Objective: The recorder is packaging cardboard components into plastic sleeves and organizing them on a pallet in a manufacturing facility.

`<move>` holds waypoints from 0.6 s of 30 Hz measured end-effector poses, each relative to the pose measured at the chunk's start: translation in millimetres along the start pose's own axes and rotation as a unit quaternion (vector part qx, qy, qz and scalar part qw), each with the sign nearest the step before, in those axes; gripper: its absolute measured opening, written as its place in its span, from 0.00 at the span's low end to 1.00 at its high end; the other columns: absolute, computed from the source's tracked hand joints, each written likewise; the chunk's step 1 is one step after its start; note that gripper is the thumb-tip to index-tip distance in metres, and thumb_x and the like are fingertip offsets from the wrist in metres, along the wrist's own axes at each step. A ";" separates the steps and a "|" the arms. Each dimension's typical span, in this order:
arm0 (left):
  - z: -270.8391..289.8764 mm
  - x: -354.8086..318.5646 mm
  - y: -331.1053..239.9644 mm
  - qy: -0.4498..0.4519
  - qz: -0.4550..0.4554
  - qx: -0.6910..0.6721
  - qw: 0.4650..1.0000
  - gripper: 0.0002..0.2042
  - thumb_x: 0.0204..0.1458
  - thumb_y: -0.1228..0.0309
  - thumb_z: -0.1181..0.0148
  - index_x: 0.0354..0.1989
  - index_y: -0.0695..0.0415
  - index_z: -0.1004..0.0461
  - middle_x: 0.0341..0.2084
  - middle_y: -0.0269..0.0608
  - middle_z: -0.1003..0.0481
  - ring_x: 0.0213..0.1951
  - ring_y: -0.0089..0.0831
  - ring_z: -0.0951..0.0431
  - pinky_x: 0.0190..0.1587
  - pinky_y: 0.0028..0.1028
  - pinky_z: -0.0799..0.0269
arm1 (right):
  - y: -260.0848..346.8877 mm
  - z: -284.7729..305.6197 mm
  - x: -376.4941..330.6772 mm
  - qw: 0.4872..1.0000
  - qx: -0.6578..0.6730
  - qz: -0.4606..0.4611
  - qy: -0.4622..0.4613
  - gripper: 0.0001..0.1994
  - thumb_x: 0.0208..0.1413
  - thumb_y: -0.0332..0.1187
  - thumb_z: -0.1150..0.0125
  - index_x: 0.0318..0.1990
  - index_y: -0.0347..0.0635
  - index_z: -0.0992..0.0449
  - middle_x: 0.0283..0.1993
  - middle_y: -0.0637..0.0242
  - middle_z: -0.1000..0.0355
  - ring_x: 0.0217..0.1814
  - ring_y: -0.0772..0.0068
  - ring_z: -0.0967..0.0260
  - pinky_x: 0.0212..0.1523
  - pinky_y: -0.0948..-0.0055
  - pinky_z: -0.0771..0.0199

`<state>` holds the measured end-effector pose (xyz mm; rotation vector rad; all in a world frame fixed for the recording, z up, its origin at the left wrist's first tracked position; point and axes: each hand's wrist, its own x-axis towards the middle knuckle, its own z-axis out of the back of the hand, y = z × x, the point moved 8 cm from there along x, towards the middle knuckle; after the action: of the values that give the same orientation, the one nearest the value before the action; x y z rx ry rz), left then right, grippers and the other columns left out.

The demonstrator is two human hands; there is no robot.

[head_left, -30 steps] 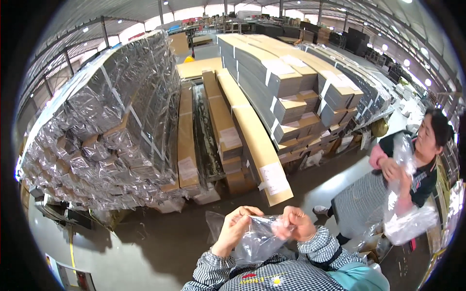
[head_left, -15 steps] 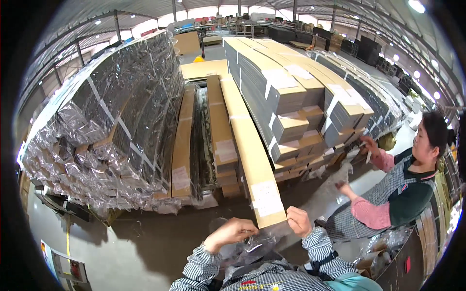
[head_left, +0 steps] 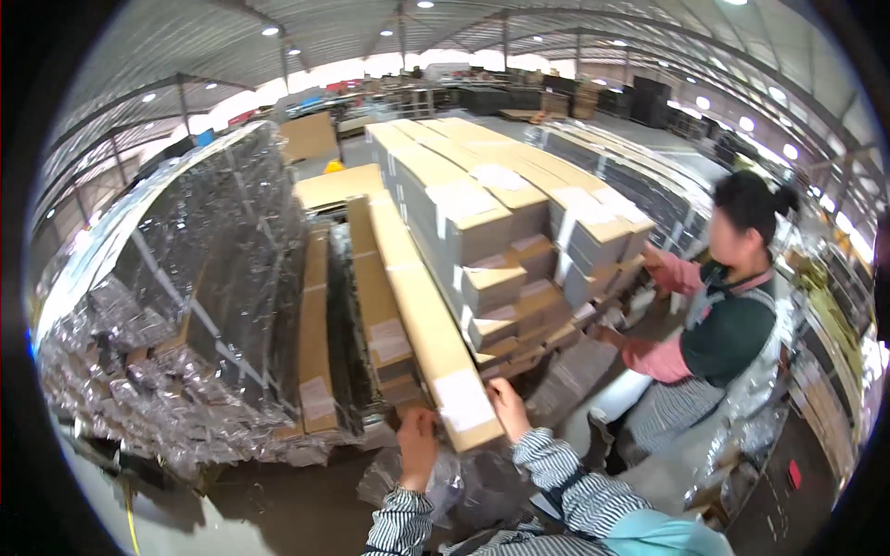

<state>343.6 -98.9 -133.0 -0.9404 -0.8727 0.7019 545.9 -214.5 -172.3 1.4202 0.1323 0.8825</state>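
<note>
A long brown cardboard box with a white label near its close end reaches toward me. My left hand is at the left side of that end, fingers curled beside the edge, closed on clear plastic film. The film hangs crumpled under the box end. At the right edge, my right hand is closed with its thumb and fingers near the corner; what it pinches is hidden. Another labelled carton lies just left of the box, lower down.
Film-wrapped long packs are stacked high on the left. To the right rises a stack of grey-sided cartons. A co-worker stands beside it, hands at its near end. Loose plastic hangs by the co-worker.
My view has swung to the right, and things appear further left. My left hand has shifted from below the box end to its left side. My right hand stays near the right corner.
</note>
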 end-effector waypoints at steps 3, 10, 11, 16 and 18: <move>22.8 -13.4 -18.9 0.020 0.109 -0.042 0.993 0.07 0.62 0.72 0.51 0.37 0.62 0.28 0.23 0.42 0.28 0.25 0.26 0.32 0.29 0.29 0.36 | 65.0 14.2 -17.3 0.997 -0.020 -0.062 0.034 0.07 0.66 0.33 0.49 0.43 0.37 0.34 0.34 0.52 0.31 0.36 0.65 0.32 0.38 0.69 0.32; -7.4 -66.2 -41.6 0.188 -0.149 0.073 0.968 0.12 0.62 0.73 0.52 0.28 0.65 0.26 0.20 0.38 0.28 0.28 0.29 0.25 0.32 0.27 0.30 | 23.6 46.9 -73.1 0.986 -0.070 -0.099 0.116 0.08 0.64 0.35 0.48 0.36 0.39 0.33 0.33 0.53 0.26 0.32 0.64 0.26 0.30 0.64 0.32; -19.2 -72.3 -0.7 0.212 0.053 -0.024 0.976 0.12 0.63 0.72 0.53 0.28 0.64 0.27 0.20 0.37 0.29 0.25 0.27 0.27 0.30 0.27 0.32 | -6.9 39.5 -81.2 0.964 0.113 -0.210 0.118 0.08 0.64 0.33 0.49 0.33 0.40 0.33 0.32 0.58 0.25 0.31 0.68 0.28 0.29 0.67 0.33; -44.0 -130.3 75.6 0.168 0.408 -0.377 0.815 0.14 0.64 0.66 0.53 0.29 0.61 0.29 0.16 0.33 0.34 0.18 0.21 0.37 0.22 0.24 0.42 | -47.1 20.5 -129.5 0.808 0.243 -0.528 0.101 0.09 0.63 0.33 0.49 0.31 0.43 0.27 0.28 0.68 0.28 0.25 0.76 0.32 0.24 0.74 0.35; -54.1 -137.3 122.8 0.092 0.433 -0.419 0.792 0.12 0.62 0.68 0.52 0.29 0.60 0.28 0.17 0.33 0.33 0.19 0.21 0.36 0.22 0.25 0.41 | -54.2 4.6 -134.4 0.829 0.162 -0.518 0.137 0.09 0.63 0.33 0.50 0.32 0.41 0.27 0.28 0.67 0.27 0.24 0.74 0.31 0.21 0.72 0.34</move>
<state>308.5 -179.9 -303.5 -2.2598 -0.5165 0.9780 480.6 -293.1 -275.3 1.2417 1.2055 0.1254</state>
